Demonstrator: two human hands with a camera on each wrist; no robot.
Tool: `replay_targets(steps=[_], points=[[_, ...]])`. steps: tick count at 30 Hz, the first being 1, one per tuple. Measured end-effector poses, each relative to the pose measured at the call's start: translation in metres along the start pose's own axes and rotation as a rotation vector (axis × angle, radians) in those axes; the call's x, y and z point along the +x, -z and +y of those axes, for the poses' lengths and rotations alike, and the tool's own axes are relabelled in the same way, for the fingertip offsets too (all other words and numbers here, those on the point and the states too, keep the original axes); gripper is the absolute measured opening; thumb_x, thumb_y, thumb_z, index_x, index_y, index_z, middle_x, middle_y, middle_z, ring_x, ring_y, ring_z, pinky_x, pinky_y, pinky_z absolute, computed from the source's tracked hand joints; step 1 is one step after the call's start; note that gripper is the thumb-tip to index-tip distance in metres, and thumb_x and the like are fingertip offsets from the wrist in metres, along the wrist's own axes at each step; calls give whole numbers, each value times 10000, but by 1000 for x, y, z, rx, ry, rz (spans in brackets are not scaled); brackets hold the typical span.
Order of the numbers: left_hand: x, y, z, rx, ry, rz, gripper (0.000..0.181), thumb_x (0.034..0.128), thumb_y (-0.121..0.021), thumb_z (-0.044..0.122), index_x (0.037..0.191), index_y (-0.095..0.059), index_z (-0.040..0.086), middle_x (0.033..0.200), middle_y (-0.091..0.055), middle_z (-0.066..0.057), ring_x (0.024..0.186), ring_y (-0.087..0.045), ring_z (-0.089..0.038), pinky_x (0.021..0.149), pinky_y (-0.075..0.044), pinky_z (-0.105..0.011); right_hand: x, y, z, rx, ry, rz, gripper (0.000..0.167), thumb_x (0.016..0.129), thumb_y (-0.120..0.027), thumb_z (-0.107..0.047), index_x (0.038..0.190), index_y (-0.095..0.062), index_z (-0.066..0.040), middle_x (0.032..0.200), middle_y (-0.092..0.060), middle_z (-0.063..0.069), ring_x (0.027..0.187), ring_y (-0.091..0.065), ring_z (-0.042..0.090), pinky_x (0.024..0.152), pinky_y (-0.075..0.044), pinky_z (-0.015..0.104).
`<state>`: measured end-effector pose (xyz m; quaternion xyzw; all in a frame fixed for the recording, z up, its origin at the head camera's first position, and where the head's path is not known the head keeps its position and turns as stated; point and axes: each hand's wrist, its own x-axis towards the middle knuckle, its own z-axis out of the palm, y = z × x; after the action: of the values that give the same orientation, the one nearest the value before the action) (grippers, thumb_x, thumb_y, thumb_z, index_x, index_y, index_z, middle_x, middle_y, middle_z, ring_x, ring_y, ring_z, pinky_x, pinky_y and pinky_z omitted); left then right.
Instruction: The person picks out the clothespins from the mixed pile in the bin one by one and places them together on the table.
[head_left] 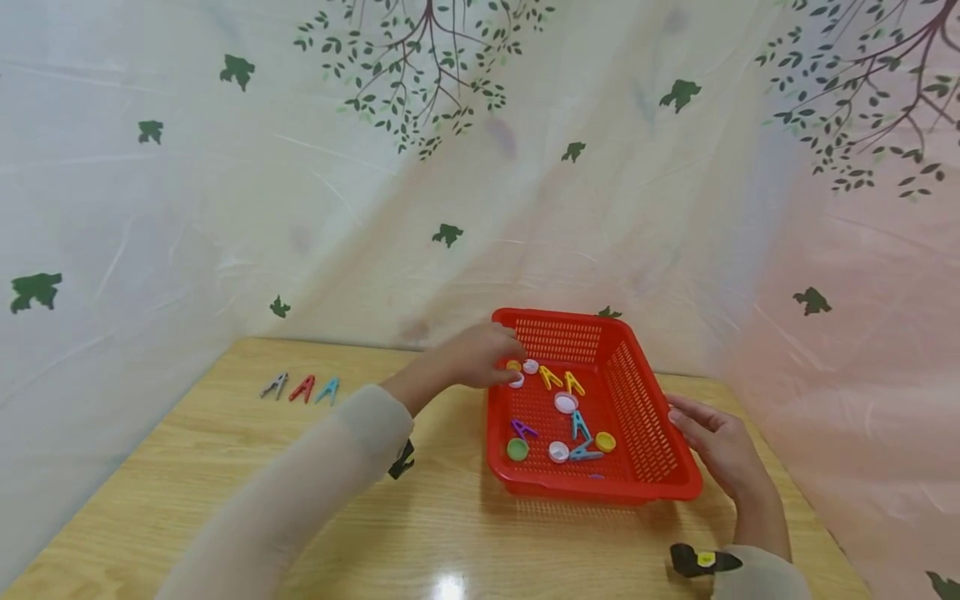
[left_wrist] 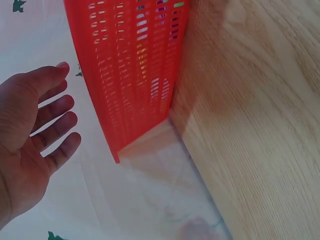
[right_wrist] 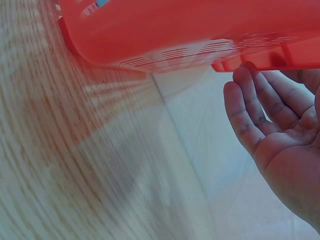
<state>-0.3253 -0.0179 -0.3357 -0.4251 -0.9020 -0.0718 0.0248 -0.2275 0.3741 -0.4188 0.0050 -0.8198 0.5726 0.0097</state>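
Observation:
A red plastic basket (head_left: 555, 487) stands on the table, holding yellow, blue and purple clothespins and several bottle caps in white, yellow and green. Over its left rim reaches my left hand (head_left: 483, 354), near a white cap (head_left: 517, 381) and a yellow cap (head_left: 513, 365). The left wrist view shows that hand (left_wrist: 30, 125) with relaxed, spread fingers and nothing held, beside the basket's wall (left_wrist: 125, 75). At the right rim, my right hand (head_left: 716, 442) touches the basket's edge. Its fingers (right_wrist: 245, 112) are nearly straight under the rim in the right wrist view.
Left of the basket, a grey clothespin (head_left: 275, 386), a red clothespin (head_left: 303, 389) and a light blue clothespin (head_left: 328, 390) lie in a row on the wooden table (head_left: 187, 475). A pale curtain (head_left: 360, 250) with leaf prints hangs behind the table's back edge.

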Motion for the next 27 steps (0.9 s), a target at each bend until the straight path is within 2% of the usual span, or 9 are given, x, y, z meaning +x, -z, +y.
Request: replay_targets(steps=[4,8,14,18,27], points=[[8,-6,12,-15,9,-48,328,942,-747,304,1243,-729,176,1202,-685,12,1086,-596,-148,959,-523,-309,0,1,0,2,-5,-2,680,984,-645,-467,1512,-495,-66,1320,-640,-146,1084,-621,-61,891,-530,178],[19,-13,22,16,8,-95,340,938,-754,299,1256,-724,183,1219,-685,11,1102,-599,-148,961,-521,-307,0,1,0,-4,-8,-1,685,982,-645,-474,1516,-492,-74,1337,-638,-137,1084,-620,-63,889,-529,174],[34,-31,27,-6,13,-164,383,913,-785,275,1280,-714,191,1259,-675,36,1186,-586,-150,1023,-500,-335,1,0,0,1,0,-5,677,984,-648,-464,1509,-499,-64,1297,-647,-166,1081,-626,-60,888,-531,178],[41,-39,31,-1,19,-237,434,893,-810,262,1309,-704,200,1259,-669,49,1190,-588,-149,1036,-494,-344,1,1,-1,-9,-16,-2,696,976,-644,-489,1518,-492,-78,1325,-641,-147,1084,-615,-68,895,-530,181],[47,-50,40,0,133,-350,376,858,-843,296,1205,-709,244,1152,-674,61,979,-583,-130,928,-541,-336,0,0,-1,22,-30,-2,695,968,-657,-483,1518,-495,-88,1318,-637,-162,1090,-615,-65,892,-532,178]])
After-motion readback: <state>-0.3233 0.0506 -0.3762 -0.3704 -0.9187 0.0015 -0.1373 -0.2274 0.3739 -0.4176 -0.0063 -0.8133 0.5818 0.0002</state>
